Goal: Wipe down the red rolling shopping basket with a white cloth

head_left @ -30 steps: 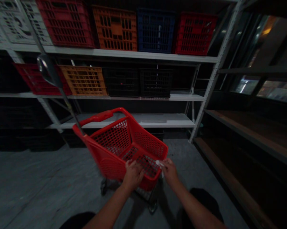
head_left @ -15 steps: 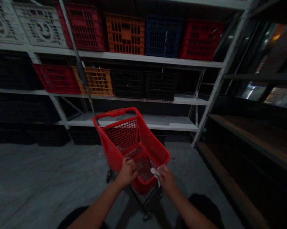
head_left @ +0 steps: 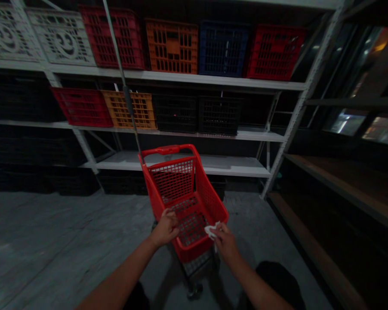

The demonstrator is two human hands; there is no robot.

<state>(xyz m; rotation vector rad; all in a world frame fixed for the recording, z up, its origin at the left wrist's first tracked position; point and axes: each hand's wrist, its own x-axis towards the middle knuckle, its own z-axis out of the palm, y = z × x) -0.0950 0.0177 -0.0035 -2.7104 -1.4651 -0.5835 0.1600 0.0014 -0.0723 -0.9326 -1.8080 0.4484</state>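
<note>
Dim storeroom: grey concrete floor (head_left: 52, 241), metal shelves (head_left: 181, 78) across the top of the frame, coloured crates (head_left: 171, 45) on them. Red cart (head_left: 194, 189) stands at frame centre, and a thin pole (head_left: 129, 103) rises from its far corner toward the upper left. Left hand (head_left: 164, 227), lower centre: grip curled over the cart's near rim, fingers pressed on the plastic. Right hand (head_left: 225, 242), just to the right of it: grip pinching a white cloth (head_left: 210, 230) against the rim's near right corner. The work in hand reads as cloth on rim, judging by the contact. To do it well, the left grip should brace the cart so that its wheel (head_left: 194, 290), dark at the bottom of the frame, can't roll. The cloth should sit flat under the fingers, not bunched, and strokes should follow the rim edge and the corner.
</note>
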